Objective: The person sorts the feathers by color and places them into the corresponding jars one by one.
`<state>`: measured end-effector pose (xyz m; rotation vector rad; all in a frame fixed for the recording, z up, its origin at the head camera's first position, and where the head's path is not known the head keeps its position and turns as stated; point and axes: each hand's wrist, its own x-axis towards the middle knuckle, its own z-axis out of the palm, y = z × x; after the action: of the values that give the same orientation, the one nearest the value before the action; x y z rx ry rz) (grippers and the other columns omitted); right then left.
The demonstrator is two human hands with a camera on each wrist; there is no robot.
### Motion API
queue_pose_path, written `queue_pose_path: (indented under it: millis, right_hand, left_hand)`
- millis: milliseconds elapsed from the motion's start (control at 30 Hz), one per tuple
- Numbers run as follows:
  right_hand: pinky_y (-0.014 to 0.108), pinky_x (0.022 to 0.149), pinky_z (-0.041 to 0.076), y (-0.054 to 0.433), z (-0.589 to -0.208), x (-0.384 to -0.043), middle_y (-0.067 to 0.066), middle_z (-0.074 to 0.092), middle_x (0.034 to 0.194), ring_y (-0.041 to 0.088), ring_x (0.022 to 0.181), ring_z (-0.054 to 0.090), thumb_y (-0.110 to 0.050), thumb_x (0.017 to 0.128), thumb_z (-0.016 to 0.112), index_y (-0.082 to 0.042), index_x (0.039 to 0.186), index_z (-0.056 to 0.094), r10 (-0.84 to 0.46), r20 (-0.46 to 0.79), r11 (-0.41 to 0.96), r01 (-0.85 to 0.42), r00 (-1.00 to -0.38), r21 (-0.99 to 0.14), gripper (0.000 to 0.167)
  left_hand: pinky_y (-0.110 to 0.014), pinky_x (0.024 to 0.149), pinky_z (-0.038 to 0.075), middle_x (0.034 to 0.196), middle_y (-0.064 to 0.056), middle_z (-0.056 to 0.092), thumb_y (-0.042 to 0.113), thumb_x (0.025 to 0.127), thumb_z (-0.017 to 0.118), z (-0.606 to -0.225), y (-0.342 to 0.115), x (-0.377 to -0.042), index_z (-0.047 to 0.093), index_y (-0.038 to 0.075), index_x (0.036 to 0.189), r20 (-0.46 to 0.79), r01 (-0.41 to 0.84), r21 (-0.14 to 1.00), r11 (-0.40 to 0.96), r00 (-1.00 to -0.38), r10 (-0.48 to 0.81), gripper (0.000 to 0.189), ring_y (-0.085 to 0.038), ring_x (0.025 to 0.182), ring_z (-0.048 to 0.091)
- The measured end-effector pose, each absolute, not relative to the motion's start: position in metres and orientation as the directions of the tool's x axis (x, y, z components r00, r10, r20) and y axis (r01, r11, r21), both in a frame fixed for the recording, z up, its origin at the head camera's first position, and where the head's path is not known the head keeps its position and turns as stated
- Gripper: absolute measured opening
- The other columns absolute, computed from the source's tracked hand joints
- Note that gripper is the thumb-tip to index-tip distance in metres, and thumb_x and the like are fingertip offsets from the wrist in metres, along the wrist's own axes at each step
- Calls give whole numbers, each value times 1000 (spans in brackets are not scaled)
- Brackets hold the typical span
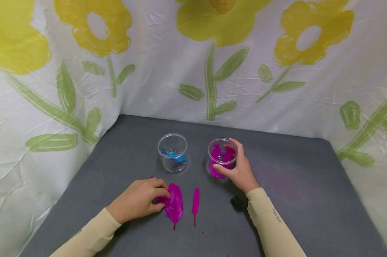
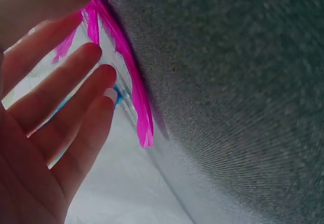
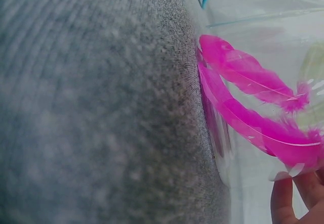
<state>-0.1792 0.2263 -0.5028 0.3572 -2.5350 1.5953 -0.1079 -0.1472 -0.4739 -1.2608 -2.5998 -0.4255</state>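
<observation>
Head view: broad magenta oval feather (image 1: 177,201) beside my left hand (image 1: 140,200), the nearer one; long axis away from me, quill closest.
Left fingertips at its left edge; whether pinching, cannot tell. Right hand (image 1: 241,169) grips clear round plastic cup (image 1: 220,163). Dark grey fabric-textured tabletop (image 1: 116,160), white flower-painted curtain (image 1: 154,71) behind.
</observation>
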Motion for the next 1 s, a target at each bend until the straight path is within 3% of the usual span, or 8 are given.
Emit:
queue_pose_path:
  millis: [400,1000]
  right_hand:
    - [58,117,51,226,-504,-180,-1,54,160,24,149,51,-38,86,93,-39,164,25,-137,223,421,-261,-965,-869,104]
    - [59,118,50,227,-500,-178,-1,54,160,24,149,51,-39,86,93,-37,164,25,-132,214,424,-250,-968,-870,104]
  left_hand:
    - [-25,66,55,102,13,71,21,78,91,-475,-144,-110,82,31,97,264,772,127,623,-632,729,23,-4,83,66]
    - [-28,65,55,93,12,71,14,78,88,-473,-138,-111,79,29,88,276,800,94,592,-592,757,19,-6,75,65]
